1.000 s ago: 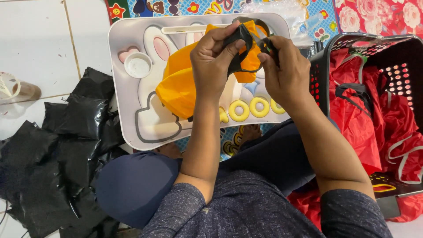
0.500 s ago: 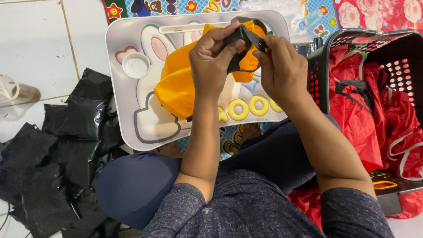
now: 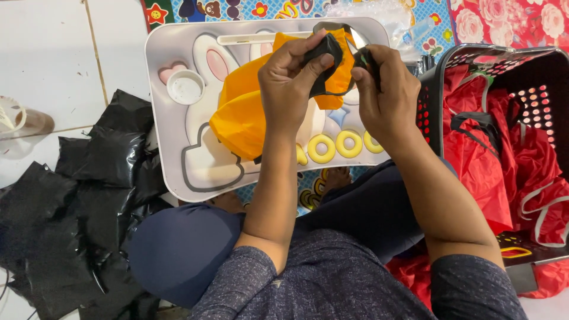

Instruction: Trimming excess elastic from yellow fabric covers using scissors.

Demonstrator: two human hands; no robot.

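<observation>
White floor tiles fill the left of the view, and a bright patterned mat runs along the top edge under a small white lap table printed with a rabbit and yellow rings. At the far left a heap of black plastic bags lies crumpled on the tiles, touching the table's left rim. A round white cup holder sits in the table's upper left part.

Over the middle of the table is an orange fabric piece, bunched and hanging down from the hands onto the tabletop. The left hand rises from below with the forearm nearly upright and the wrist bent toward the right; its thumb and fingers are pinched shut on a black strap at the fabric's top edge. Just beside it, the right hand comes up at a slant from the lower right, fingers curled tight on the other end of the same strap, thumb pressing on top. The two hands almost touch, knuckles facing each other.

To the right stands a black perforated basket holding red fabric with black and white straps.
</observation>
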